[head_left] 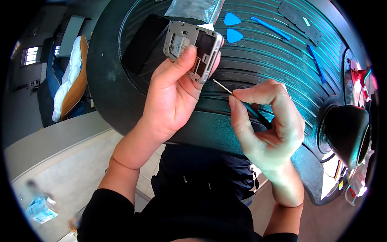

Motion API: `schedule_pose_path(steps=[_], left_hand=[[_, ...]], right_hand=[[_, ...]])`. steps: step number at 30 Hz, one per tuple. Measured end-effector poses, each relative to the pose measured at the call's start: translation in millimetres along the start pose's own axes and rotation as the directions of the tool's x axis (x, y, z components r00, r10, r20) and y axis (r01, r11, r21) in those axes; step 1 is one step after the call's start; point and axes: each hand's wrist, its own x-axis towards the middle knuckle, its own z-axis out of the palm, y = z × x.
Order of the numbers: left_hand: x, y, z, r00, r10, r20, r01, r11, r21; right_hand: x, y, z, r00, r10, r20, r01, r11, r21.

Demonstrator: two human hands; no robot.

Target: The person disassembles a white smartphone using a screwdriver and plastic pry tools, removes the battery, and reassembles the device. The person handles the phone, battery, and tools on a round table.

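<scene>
My left hand (173,94) holds up a smartphone (205,42) with its back cover off, the thumb pressed on the inner side where a frame, a label and a dark recess show. Between the thumb and fingers of my right hand (272,121) is a small screwdriver (258,114) with a thin metal shaft and dark handle. Its tip points up and left, just short of the phone's lower corner. Behind the phone a black flat panel (141,44) lies on the ribbed dark table (109,76).
Two blue triangular picks (234,35), a blue pry tool (272,29), another blue stick (316,64) and a grey phone back cover (300,22) lie on the table's far right. A clear plastic bag (193,9) sits at the back. A black cup-shaped object (346,135) stands at right.
</scene>
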Motion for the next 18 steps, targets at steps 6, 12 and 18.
schedule_pose_path(steps=[6,12,18], left_hand=[[-1.4,-3.4,3.4,0.997,0.037,-0.061,-0.028,0.988,0.153],[-2.5,-3.2,3.4,0.997,0.064,-0.053,-0.05,0.972,0.23],[-3.2,-5.5,5.5,0.994,0.09,-0.058,-0.071,0.959,0.274]], right_hand=[[1.4,1.8,1.5,1.0,-0.002,0.002,0.002,1.0,-0.002],[0.2,1.9,0.6,1.0,-0.006,0.01,0.007,1.0,-0.005],[0.2,2.7,0.2,1.0,-0.008,0.009,0.008,1.0,-0.021]])
